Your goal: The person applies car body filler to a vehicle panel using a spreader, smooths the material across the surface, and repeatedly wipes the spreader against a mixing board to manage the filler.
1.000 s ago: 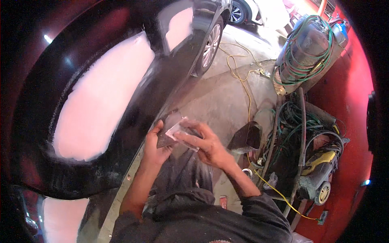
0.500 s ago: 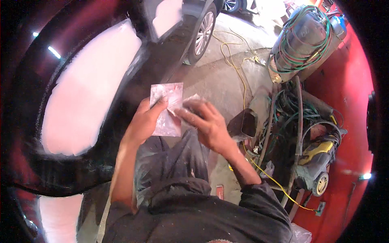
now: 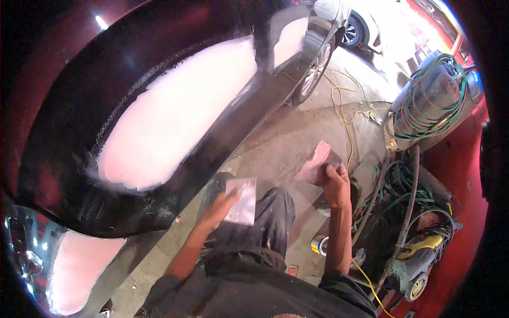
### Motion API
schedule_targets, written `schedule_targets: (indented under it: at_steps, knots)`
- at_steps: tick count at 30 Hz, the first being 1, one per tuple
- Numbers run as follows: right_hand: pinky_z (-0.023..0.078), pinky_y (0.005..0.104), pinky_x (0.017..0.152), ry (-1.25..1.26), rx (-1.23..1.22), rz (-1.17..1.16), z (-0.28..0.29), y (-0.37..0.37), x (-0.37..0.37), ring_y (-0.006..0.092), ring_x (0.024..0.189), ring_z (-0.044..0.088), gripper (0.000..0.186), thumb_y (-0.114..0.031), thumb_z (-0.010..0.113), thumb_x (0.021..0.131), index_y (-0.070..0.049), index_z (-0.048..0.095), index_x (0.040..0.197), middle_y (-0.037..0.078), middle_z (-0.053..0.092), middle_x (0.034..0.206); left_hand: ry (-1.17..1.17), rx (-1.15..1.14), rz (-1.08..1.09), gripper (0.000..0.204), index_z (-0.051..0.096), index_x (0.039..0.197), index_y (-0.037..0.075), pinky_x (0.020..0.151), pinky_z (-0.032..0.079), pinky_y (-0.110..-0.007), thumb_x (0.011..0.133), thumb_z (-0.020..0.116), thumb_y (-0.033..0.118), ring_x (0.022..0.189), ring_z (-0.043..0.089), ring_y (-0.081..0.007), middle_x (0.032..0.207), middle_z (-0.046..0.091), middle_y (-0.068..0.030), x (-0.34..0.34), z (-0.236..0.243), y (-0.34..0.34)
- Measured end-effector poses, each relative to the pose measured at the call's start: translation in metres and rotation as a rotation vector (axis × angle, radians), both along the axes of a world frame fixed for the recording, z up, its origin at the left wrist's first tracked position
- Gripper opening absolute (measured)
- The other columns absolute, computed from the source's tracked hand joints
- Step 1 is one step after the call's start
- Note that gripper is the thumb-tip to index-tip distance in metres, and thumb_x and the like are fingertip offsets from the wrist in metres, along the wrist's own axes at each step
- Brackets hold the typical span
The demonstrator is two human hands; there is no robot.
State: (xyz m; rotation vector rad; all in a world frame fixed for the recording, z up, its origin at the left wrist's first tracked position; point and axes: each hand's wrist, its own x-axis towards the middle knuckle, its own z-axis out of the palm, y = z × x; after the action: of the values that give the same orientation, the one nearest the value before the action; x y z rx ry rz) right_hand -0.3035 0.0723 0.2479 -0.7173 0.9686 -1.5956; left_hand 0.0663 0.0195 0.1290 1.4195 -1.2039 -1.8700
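I see my left hand (image 3: 222, 204) holding a pale sheet of sandpaper (image 3: 241, 201) flat over my knee, fingers (image 3: 231, 196) closed on its edge, close to the dark car panel (image 3: 132, 95) with its broad pink filler patch (image 3: 169, 116), so it sits ready by the surface. My right hand (image 3: 335, 183) is out to the side above the concrete floor (image 3: 286, 153), fingers (image 3: 333, 170) pinching a pinkish folded piece (image 3: 316, 161) by its corner, well apart from the sheet.

A dark car body (image 3: 79, 175) patched with pink filler (image 3: 175, 111), yellow cable (image 3: 344, 114) on concrete floor (image 3: 281, 153), green hose coil (image 3: 432, 100), small tin (image 3: 319, 245).
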Motion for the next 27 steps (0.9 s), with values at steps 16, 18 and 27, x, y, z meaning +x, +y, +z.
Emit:
schedule_targets:
  at_steps: [16, 18, 27]
  knots:
    - [0.052, 0.0319, 0.086, 0.449, -0.456, -0.409, 0.176, -0.216, -0.007, 0.0161, 0.098, 0.065, 0.031, -0.005, 0.056, 0.099, 0.003, 0.066, 0.127, 0.008, 0.071, 0.111, 0.195, 0.052, 0.424, 0.057, 0.055, 0.141, 0.001, 0.104, 0.049, -0.044, 0.099, 0.065, 0.039, 0.123, 0.06, -0.0284, 0.134, 0.062, -0.0108, 0.063, -0.061, 0.061]
    - [0.051, 0.0306, 0.085, 0.56, -0.498, -0.453, 0.191, -0.247, -0.014, 0.0138, 0.095, 0.063, 0.031, -0.004, 0.055, 0.099, 0.001, 0.066, 0.127, 0.005, 0.07, 0.109, 0.247, 0.047, 0.375, 0.056, 0.056, 0.142, 0.003, 0.105, 0.048, -0.045, 0.1, 0.064, 0.039, 0.123, 0.06, -0.029, 0.135, 0.062, -0.0103, 0.062, -0.064, 0.057]
    - [0.051, 0.038, 0.094, 0.783, -0.496, -0.67, 0.213, -0.318, -0.013, 0.03, 0.104, 0.07, 0.037, -0.008, 0.055, 0.095, -0.007, 0.069, 0.129, 0.019, 0.074, 0.112, 0.343, 0.138, 0.386, 0.057, 0.055, 0.141, 0.0, 0.103, 0.049, -0.044, 0.099, 0.065, 0.037, 0.121, 0.062, -0.028, 0.134, 0.063, -0.0117, 0.062, -0.053, 0.061]
